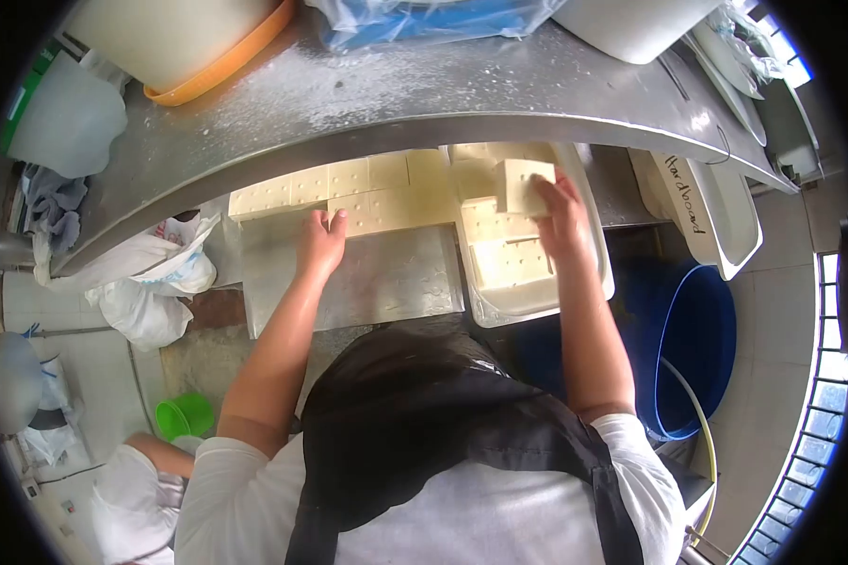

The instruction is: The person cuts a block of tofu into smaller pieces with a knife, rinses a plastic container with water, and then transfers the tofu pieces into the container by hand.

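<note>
In my right hand (563, 218) is a pale cream block (520, 186), raised above a white tray (575, 299) that holds several similar blocks (509, 262) with small dimples. My left hand (322, 243) is at the front edge of more dimpled blocks (353, 209), which lie in rows on a metal sheet (349, 282). Its thumb and index finger stick up a little apart, with nothing visible between them. The steel shelf above hides the far side of the blocks and the tray.
A steel shelf (367, 89) dusted with white powder crosses in front. At right are a marked white tray (674, 202) and a blue barrel (693, 348). White bags (151, 306) hang at left. Another person (137, 499) is at lower left, near a green bucket (184, 414).
</note>
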### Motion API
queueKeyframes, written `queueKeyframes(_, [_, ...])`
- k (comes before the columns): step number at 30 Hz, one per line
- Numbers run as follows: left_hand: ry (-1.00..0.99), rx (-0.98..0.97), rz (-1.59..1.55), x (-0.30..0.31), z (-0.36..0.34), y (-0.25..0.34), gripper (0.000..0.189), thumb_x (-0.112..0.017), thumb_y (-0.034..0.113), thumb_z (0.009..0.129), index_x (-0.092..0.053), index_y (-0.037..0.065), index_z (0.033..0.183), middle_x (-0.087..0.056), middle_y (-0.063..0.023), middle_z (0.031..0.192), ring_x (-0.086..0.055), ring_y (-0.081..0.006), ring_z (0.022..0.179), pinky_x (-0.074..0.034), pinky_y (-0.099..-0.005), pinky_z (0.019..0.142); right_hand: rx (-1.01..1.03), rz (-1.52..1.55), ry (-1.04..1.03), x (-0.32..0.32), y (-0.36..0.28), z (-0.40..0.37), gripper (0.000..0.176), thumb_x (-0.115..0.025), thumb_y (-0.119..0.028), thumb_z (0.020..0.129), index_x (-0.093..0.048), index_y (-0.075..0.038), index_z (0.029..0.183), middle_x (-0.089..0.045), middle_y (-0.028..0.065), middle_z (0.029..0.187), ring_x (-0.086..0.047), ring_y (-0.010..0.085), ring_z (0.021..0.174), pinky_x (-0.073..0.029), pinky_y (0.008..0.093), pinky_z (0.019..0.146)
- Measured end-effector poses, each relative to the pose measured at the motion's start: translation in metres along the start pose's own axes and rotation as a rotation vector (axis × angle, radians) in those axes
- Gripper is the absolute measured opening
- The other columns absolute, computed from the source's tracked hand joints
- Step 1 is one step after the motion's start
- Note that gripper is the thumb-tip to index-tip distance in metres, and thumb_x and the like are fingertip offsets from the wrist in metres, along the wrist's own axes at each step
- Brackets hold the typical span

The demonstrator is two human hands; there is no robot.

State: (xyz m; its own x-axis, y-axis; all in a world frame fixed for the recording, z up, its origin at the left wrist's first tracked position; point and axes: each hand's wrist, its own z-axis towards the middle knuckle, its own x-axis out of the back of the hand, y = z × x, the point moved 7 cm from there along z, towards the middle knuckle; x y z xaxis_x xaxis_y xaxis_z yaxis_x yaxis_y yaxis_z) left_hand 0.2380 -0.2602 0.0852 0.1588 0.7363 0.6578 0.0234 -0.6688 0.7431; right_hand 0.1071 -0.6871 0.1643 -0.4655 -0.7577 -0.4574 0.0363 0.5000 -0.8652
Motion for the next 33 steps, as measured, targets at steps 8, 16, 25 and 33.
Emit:
queueKeyframes(8, [-0.211,0.321,-0.096,-0.041,0.009,0.025,0.09,-0.065,0.061,0.099,-0.047,-0.011,0.15,-0.047,-0.0358,0.155,-0.037,-0.0421,0.153,-0.036,-0.0545,0.12,0.034,-0.714,-0.05,0.065,0.048,0.109,0.034,-0.066,-0.015,0.096,-0.067,0.002,0.126,-0.074,0.0121,0.107,-0.07,0.0214,0.106,-0.055,0.0378,0.087])
queueKeyframes(16, [-0.155,0.691,-0.545,-0.027,0.023,-0.01,0.076,-0.079,0.05,0.092,-0.059,0.0,0.145,-0.057,-0.0216,0.151,-0.048,-0.0357,0.144,-0.047,-0.0569,0.105,0.162,-1.098,0.025,0.057,0.038,0.098,0.055,-0.067,-0.025,0.09,-0.063,-0.001,0.139,-0.073,0.0232,0.123,-0.069,0.0356,0.116,-0.052,0.0415,0.098])
queueKeyframes(25, [-0.224,0.351,-0.965,-0.018,-0.011,-0.038,0.05,-0.081,0.033,0.092,-0.064,0.006,0.129,-0.072,-0.0098,0.117,-0.069,-0.0231,0.108,-0.056,-0.0445,0.09,0.692,-1.181,0.325,-0.02,-0.008,-0.008,0.041,-0.073,-0.012,0.094,-0.064,-0.002,0.133,-0.069,0.0204,0.121,-0.068,0.0331,0.104,-0.054,0.0434,0.093])
queueKeyframes(33, [-0.462,0.215,-1.249,-0.009,-0.039,0.045,0.046,-0.074,0.032,0.1,-0.061,0.008,0.137,-0.07,-0.0059,0.126,-0.068,-0.0223,0.115,-0.055,-0.0412,0.096,0.246,-0.743,-0.311,-0.182,0.054,-0.08,0.06,-0.073,-0.019,0.099,-0.049,0.003,0.15,-0.066,0.0224,0.129,-0.067,0.0241,0.113,-0.056,0.0395,0.096])
